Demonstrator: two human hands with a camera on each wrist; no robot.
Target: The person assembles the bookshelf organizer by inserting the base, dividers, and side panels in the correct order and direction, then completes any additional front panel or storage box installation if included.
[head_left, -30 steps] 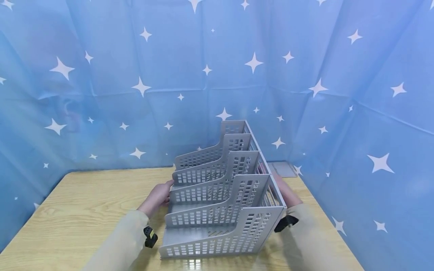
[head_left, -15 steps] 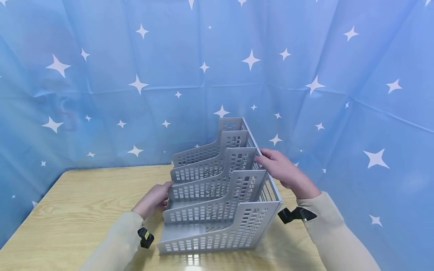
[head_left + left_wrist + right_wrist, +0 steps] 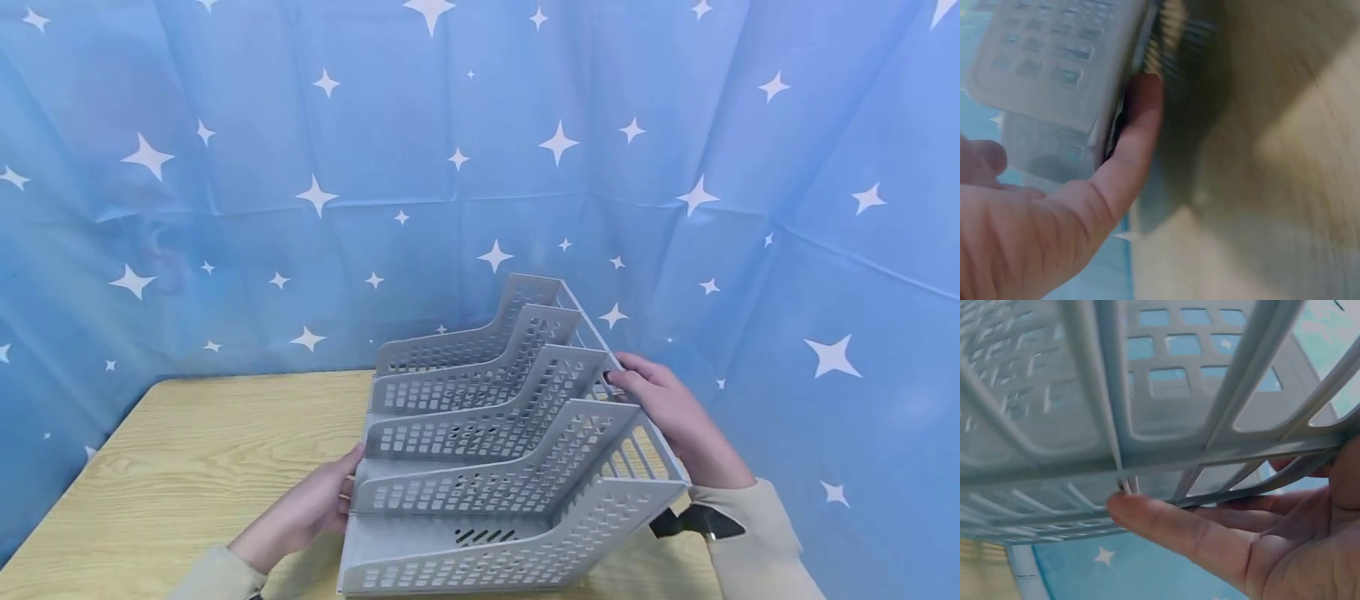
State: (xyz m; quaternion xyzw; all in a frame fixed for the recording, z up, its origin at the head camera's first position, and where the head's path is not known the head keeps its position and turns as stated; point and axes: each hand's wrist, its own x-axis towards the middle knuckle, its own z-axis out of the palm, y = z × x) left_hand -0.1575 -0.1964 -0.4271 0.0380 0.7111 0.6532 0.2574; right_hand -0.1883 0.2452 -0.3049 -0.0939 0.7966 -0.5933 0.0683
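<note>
1 grey rack (image 3: 480, 468), with 4 compartments (image 3: 408, 533) between 5 perforated walls (image 3: 517, 560), is held over the counter (image 3: 225, 442). Its front edge is clasped by the partly closed left grip (image 3: 318, 504), its back by the right grip (image 3: 667, 408), likewise.

The head view looks forward and slightly down over the counter (image 3: 247, 442), far enough back to take in the grey rack (image 3: 517, 462), the left hand (image 3: 307, 510), the right hand (image 3: 675, 412) and the starred blue cloth (image 3: 375, 167) behind. The left wrist view is very close, turned sideways: rack corner at upper left, blurred counter filling the right. The right wrist view looks from just beside the palm at the rack's barred back, through whose openings cloth shows. Each wrist view shares its hand and part of the rack with the head view.
</note>
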